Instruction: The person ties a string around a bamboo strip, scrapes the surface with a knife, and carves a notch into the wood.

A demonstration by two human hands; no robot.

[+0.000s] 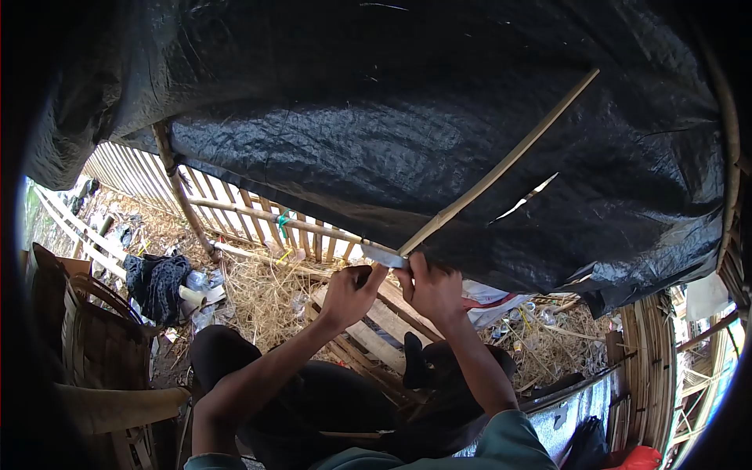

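Observation:
My left hand (352, 294) is closed, its fingers pressed at the left part of a flat pale metal blade (384, 256). Close beside it, my right hand (433, 288) is closed around the lower end of a long bamboo strip (509, 160), where the blade meets the strip. The strip slants up to the right in front of a black plastic sheet (313, 149). My fingers hide the blade's right end and the strip's bottom tip.
Bamboo slats (372, 333) lie below my hands, near my dark-clothed legs. Dry straw (262, 301) covers the ground. A black cloth (159, 286) hangs at the left, above a thick bamboo pole (125, 409). A slatted bamboo fence (227, 207) stands behind.

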